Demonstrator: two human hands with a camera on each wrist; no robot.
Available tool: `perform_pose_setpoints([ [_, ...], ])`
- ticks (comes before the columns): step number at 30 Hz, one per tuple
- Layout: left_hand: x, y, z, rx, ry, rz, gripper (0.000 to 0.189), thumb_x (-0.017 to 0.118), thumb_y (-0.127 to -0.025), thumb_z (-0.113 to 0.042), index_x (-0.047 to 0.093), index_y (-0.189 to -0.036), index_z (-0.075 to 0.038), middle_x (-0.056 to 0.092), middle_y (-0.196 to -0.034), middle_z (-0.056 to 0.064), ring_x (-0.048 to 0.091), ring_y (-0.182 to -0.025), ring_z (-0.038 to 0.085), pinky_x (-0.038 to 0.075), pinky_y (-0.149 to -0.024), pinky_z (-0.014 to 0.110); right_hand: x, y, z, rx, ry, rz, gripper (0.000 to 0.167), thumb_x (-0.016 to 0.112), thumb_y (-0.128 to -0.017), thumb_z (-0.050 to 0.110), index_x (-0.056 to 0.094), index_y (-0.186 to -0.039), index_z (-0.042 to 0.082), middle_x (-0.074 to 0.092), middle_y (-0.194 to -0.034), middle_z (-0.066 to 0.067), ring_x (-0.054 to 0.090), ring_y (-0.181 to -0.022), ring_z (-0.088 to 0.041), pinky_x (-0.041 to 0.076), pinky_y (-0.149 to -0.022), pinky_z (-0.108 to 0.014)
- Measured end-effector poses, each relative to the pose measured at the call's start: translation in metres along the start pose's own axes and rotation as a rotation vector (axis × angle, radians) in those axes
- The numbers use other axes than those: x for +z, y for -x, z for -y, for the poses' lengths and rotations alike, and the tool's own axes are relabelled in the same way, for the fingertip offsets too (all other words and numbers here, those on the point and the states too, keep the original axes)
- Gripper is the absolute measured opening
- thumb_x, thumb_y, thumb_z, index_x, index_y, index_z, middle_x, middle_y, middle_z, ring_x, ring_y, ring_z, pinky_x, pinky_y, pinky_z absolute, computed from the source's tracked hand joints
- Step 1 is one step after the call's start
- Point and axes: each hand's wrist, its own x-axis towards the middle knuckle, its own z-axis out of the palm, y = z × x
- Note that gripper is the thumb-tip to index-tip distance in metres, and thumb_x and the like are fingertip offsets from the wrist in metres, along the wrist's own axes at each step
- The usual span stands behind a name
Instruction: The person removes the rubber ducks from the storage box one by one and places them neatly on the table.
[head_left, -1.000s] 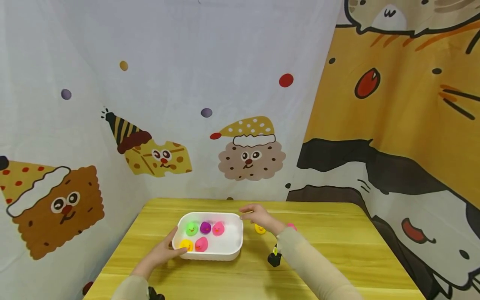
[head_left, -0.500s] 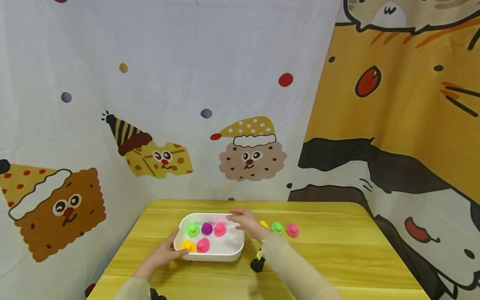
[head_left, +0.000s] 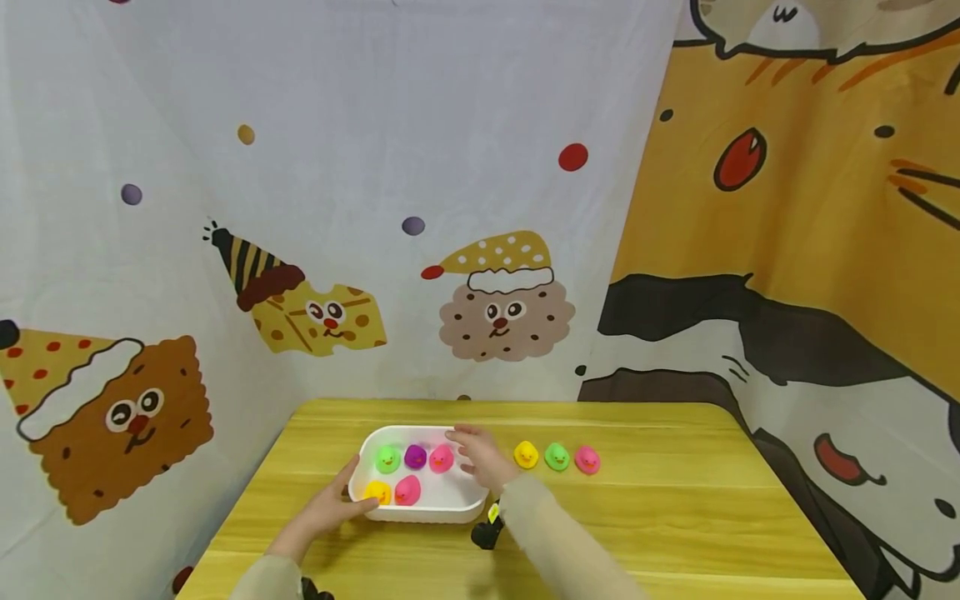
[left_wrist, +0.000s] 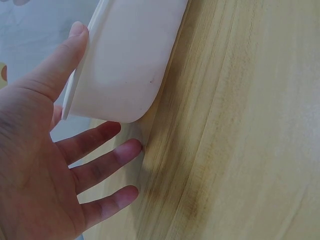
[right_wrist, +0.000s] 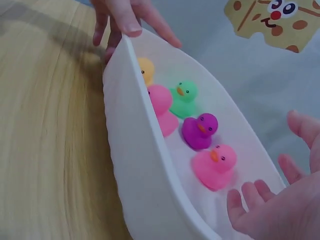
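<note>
A white plastic bin (head_left: 427, 515) holds several rubber ducks: a green duck (head_left: 387, 459), a purple duck (head_left: 416, 456), a pink duck (head_left: 441, 458), a yellow duck (head_left: 378, 492) and another pink duck (head_left: 408, 490). My left hand (head_left: 330, 504) holds its left end, the thumb lying along the front rim and the other fingers spread around the corner. Over the bin's right end hovers my right hand (head_left: 482, 458), its fingers loosely bent with nothing in them. In the right wrist view that hand (right_wrist: 280, 200) is beside the nearest pink duck.
To the right of the bin, a yellow duck (head_left: 526, 455), a green duck (head_left: 557, 457) and a pink duck (head_left: 588, 460) stand in a row on the wooden table (head_left: 675, 517). A cartoon-printed curtain (head_left: 360, 167) hangs behind the table.
My right hand has moved left from beyond the bin's right rim to over its right end, uncovering the three ducks on the table. The left hand has stayed on the bin.
</note>
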Motion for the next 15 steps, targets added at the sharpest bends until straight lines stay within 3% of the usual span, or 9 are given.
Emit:
perform_pose_setpoints([
  [10,0.0,0.002,-0.003,-0.005,0.006,-0.005,0.102,0.077,-0.082,-0.04,0.015,-0.155,-0.005,0.037,-0.143,0.035,0.04,-0.125,0.05,0.033,-0.099,0.067,0.014,-0.005,-0.011,0.023,0.058,-0.148,0.048,0.073,-0.085,0.027,0.06,-0.126,0.007,0.058,-0.126,-0.014,0.046,-0.114,-0.042,0.04,-0.082,-0.047],
  [15,0.001,0.001,-0.004,-0.01,0.001,-0.014,0.102,0.078,-0.081,-0.039,0.016,-0.155,-0.006,0.04,-0.142,0.034,0.045,-0.122,0.046,0.036,-0.098,0.065,0.014,-0.012,-0.019,0.032,0.095,-0.156,0.044,0.075,-0.084,0.026,0.063,-0.122,0.008,0.059,-0.126,-0.014,0.048,-0.116,-0.042,0.04,-0.085,-0.054],
])
